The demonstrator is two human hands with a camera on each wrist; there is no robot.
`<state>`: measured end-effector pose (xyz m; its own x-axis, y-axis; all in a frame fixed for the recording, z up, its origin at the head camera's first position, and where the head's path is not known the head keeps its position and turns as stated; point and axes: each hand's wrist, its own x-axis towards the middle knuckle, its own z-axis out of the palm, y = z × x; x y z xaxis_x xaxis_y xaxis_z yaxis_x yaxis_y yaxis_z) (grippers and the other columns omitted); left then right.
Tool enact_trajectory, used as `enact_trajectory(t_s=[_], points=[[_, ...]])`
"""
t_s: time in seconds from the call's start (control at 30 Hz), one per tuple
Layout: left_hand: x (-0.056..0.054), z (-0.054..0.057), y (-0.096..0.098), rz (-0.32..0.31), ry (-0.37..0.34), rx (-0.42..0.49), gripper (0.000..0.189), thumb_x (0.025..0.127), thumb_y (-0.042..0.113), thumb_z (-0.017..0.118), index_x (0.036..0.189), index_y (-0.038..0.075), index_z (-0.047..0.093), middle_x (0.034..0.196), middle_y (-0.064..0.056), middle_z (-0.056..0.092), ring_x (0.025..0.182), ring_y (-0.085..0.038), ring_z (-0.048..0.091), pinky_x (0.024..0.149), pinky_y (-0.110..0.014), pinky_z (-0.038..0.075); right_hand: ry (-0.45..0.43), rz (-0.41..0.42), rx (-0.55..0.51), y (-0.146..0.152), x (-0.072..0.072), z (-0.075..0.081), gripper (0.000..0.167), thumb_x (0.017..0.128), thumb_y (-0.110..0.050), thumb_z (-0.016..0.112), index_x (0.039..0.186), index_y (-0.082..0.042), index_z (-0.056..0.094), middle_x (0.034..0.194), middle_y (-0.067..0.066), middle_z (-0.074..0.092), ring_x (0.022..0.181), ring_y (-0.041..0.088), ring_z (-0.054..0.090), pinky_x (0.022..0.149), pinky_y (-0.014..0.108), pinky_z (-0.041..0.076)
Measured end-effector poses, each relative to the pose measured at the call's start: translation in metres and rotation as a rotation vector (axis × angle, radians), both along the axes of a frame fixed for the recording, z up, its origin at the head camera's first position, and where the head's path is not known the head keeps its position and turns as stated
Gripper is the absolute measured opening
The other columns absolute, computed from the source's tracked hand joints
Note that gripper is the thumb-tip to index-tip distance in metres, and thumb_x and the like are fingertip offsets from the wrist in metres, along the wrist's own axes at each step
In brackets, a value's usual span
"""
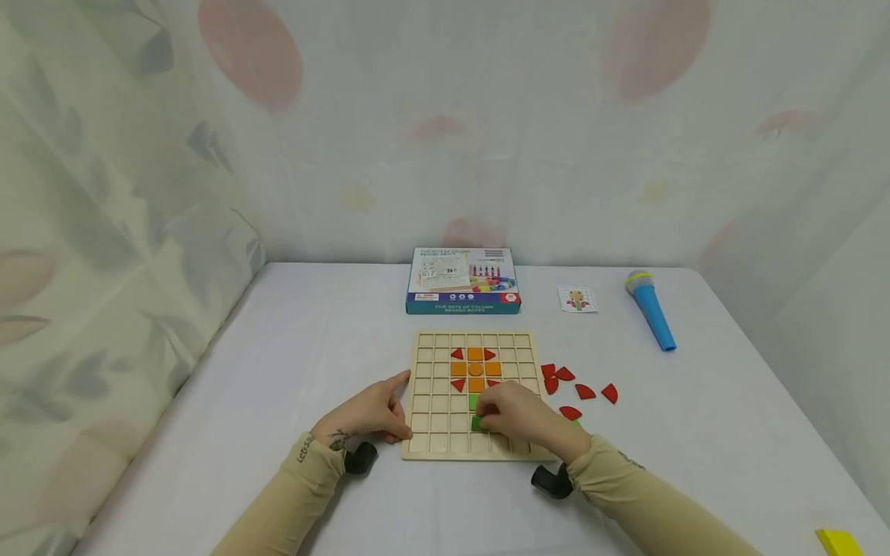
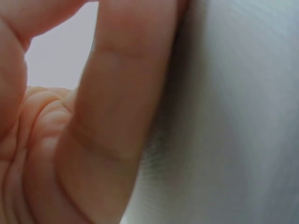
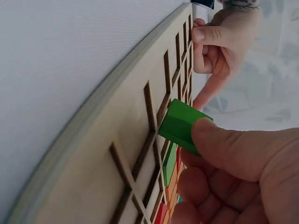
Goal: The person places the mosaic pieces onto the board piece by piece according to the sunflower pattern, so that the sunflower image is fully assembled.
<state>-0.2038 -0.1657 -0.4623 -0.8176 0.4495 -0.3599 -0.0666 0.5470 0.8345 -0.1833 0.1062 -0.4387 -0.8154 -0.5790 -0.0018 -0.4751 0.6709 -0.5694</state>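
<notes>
A wooden grid board [image 1: 431, 423] lies on the table. My right hand [image 1: 524, 417] pinches a dark green square block [image 3: 180, 119] between thumb and fingers, low over the board's lower middle cells. In the right wrist view this block is tilted at the grid lines. Just above it on the board sits a lighter green piece [image 1: 473, 401]. Farther up are several orange squares around an orange disc [image 1: 475, 369], with red triangles [image 1: 456, 354] at the corners. My left hand [image 1: 363, 409] touches the board's left edge with spread index finger and thumb, its other fingers curled.
Red quarter-circle pieces [image 1: 585, 391] lie scattered right of the board, with a bit of green near my right wrist. Behind stand a game box [image 1: 463, 306], a small pattern card [image 1: 578, 300] and a blue toy microphone [image 1: 653, 313]. A yellow object [image 1: 838, 542] lies at the lower right.
</notes>
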Motion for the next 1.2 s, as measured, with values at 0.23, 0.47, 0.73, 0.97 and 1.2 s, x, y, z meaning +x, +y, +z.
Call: enact_trajectory(t_s=[0.23, 0.47, 0.73, 0.97, 1.2], points=[[-0.001, 0.001, 0.0, -0.003, 0.002, -0.002, 0.108, 0.066, 0.004, 0.08, 0.149, 0.006, 0.01, 0.065, -0.005, 0.059, 0.051, -0.012, 0.056, 0.051, -0.026, 0.048, 0.054, -0.025, 0.047, -0.004, 0.001, -0.003, 0.003, 0.08, -0.014, 0.071, 0.082, -0.012, 0.071, 0.073, -0.01, 0.061, 0.068, 0.007, 0.049, 0.064, 0.022, 0.044], [-0.001, -0.001, 0.0, 0.001, 0.006, -0.02, 0.108, 0.066, 0.004, 0.08, 0.149, 0.006, 0.011, 0.065, -0.005, 0.06, 0.052, -0.012, 0.055, 0.051, -0.026, 0.047, 0.154, 0.011, 0.095, -0.005, 0.001, -0.005, 0.006, 0.081, -0.015, 0.07, 0.085, -0.012, 0.073, 0.078, -0.006, 0.061, 0.07, 0.006, 0.049, 0.066, 0.021, 0.046], [0.0, -0.001, 0.001, 0.005, 0.0, -0.018, 0.108, 0.066, 0.004, 0.08, 0.149, 0.005, 0.011, 0.065, -0.005, 0.06, 0.052, -0.012, 0.055, 0.051, -0.026, 0.047, 0.203, -0.011, 0.1, 0.016, -0.002, 0.012, 0.02, 0.083, -0.018, 0.069, 0.102, -0.01, 0.07, 0.096, -0.001, 0.066, 0.091, 0.016, 0.057, 0.081, 0.034, 0.049], [-0.001, -0.001, 0.0, -0.003, 0.007, -0.03, 0.108, 0.066, 0.005, 0.08, 0.149, 0.006, 0.011, 0.065, -0.005, 0.059, 0.052, -0.012, 0.055, 0.051, -0.026, 0.046, 0.351, 0.006, 0.123, 0.06, -0.001, 0.028, 0.032, 0.078, -0.017, 0.073, 0.109, -0.008, 0.067, 0.106, 0.002, 0.067, 0.102, 0.024, 0.057, 0.087, 0.043, 0.046], [-0.003, -0.002, -0.001, -0.007, 0.011, -0.029, 0.108, 0.066, 0.006, 0.08, 0.149, 0.006, 0.011, 0.066, -0.005, 0.06, 0.052, -0.012, 0.056, 0.051, -0.026, 0.047, 0.41, 0.014, 0.235, 0.098, 0.012, 0.019, 0.031, 0.072, -0.016, 0.078, 0.102, -0.013, 0.07, 0.096, -0.004, 0.069, 0.091, 0.018, 0.056, 0.077, 0.039, 0.044]])
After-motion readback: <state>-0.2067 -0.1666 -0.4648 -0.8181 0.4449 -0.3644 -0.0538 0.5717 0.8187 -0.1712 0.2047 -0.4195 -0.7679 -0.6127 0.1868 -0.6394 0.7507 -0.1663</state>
